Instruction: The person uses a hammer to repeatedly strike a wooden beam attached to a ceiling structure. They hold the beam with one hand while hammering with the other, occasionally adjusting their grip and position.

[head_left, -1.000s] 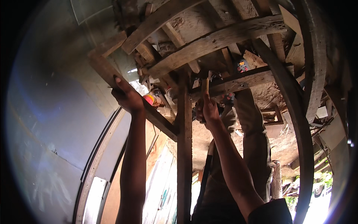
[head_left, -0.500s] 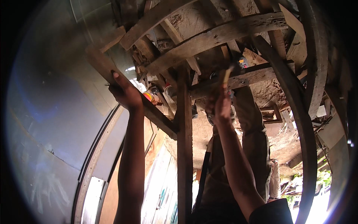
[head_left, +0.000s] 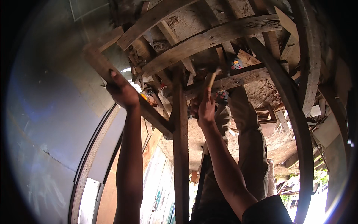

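My left hand (head_left: 125, 92) is wrapped round a dark wooden beam (head_left: 154, 120), its thumb lying along the top. The beam slants down to the right and meets an upright wooden post (head_left: 181, 156). In my right fist (head_left: 206, 110) is a hammer (head_left: 211, 83) with a pale wooden handle pointing up. Its dark head is blurred and stands close to a worn crosspiece (head_left: 242, 78); whether they touch I cannot tell. A longer curved timber (head_left: 212, 37) crosses the frame above both hands.
Tall curved timbers (head_left: 287, 93) stand on the right. A smooth grey panel (head_left: 48, 123) fills the left side. Wood scraps and a small wooden frame (head_left: 266, 115) lie on the dirt floor. My legs (head_left: 248, 142) are below, and a patterned shoe (head_left: 236, 64) shows behind the crosspiece.
My right hand and the hammer have moved left, toward the post. My left hand keeps its hold on the beam. The whole view has shifted slightly.
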`<state>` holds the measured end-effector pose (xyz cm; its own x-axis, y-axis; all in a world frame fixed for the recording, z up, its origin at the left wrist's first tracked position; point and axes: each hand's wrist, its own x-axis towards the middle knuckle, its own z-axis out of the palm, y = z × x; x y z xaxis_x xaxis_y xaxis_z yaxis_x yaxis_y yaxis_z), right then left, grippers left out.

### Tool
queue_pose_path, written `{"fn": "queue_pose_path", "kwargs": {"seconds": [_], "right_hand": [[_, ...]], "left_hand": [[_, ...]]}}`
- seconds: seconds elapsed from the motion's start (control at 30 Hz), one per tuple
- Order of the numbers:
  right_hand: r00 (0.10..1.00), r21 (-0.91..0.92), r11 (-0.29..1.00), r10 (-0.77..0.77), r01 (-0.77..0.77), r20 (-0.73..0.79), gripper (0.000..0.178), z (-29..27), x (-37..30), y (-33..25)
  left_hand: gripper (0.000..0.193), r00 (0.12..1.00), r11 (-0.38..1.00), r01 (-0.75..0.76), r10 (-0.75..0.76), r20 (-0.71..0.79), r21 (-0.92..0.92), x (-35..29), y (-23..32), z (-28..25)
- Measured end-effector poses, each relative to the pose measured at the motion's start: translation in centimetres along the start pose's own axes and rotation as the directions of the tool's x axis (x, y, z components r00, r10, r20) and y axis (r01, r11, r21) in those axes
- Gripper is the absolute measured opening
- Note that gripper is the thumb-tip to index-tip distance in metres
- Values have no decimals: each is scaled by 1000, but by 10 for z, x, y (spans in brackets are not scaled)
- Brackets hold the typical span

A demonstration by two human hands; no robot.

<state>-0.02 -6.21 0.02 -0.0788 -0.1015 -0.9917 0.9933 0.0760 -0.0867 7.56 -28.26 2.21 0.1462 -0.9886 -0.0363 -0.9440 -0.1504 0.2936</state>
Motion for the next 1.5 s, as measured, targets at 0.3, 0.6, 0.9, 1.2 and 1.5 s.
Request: {"fn": "queue_pose_path", "kwargs": {"seconds": [0.3, 0.6, 0.9, 1.2, 1.5], "right_hand": [[988, -24, 990, 139, -138, 68, 54, -19, 12, -3], [957, 120, 953, -286, 278, 50, 54, -30, 30, 29], [997, 96, 993, -73, 75, -26, 51, 6, 1, 20], [986, -3, 986, -165, 165, -6, 50, -28, 13, -27], [989, -167, 980, 124, -109, 80, 51, 0, 5, 24]], "left_hand": [[86, 1000, 1000, 12, -12, 6, 0, -1, 2, 0], [83, 999, 999, 29, -29, 36, 25, 10, 0, 4], [87, 999, 999, -40, 40, -14, -12, 1, -1, 1], [85, 1000, 999, -18, 18, 5, -29, 0, -3, -1], [86, 998, 999, 7, -4, 59, -38, 3, -4, -3]]}}
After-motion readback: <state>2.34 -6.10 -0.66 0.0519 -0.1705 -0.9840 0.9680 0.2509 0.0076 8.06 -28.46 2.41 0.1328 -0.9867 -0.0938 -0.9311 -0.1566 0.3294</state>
